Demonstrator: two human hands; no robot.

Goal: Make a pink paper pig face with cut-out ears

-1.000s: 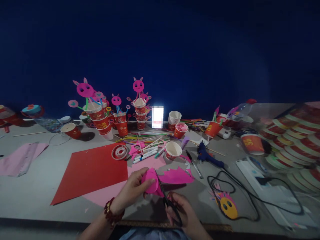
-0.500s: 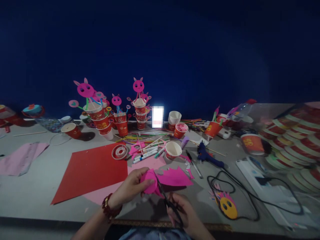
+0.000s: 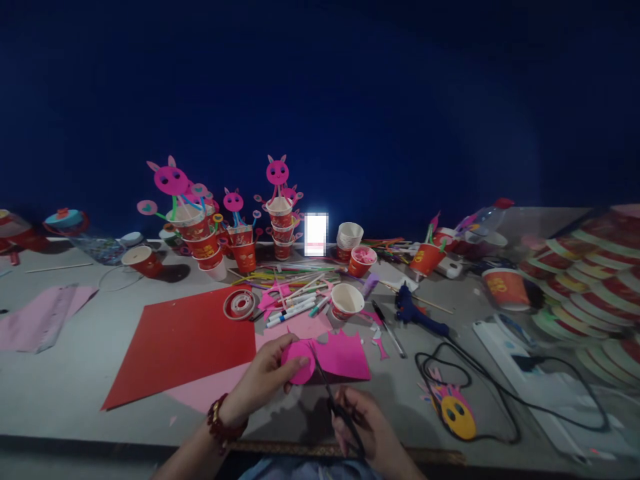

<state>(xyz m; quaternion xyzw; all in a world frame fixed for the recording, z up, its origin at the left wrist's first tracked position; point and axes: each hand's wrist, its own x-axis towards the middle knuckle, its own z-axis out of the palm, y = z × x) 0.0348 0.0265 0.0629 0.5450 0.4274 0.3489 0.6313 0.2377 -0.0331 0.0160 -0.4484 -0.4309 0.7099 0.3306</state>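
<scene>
Between the thumb and fingers of my left hand (image 3: 277, 365) is a bright pink sheet of paper (image 3: 345, 355). Its held end is rounded like a disc, and the rest stretches right with a jagged upper edge. My right hand (image 3: 364, 419) grips black-handled scissors (image 3: 330, 395), fingers in the handles. The blades point up and away, lying along the right side of the rounded part, with the tips near its top edge. A large red sheet (image 3: 185, 347) and a paler pink sheet (image 3: 215, 390) lie left of and beneath my left hand.
Marker pens (image 3: 293, 312), a tape roll (image 3: 242, 304) and a paper cup (image 3: 347, 302) stand beyond my hands. To the right are a blue glue gun (image 3: 420, 313) with a looping cord, a yellow face cutout (image 3: 459, 418) and stacked cups (image 3: 595, 267). Cup figures (image 3: 203, 247) line the back.
The pink paper has turned in my left hand, so its free part now lies flatter and closer in. The scissors stay at the rounded part's edge, with little shift of either hand.
</scene>
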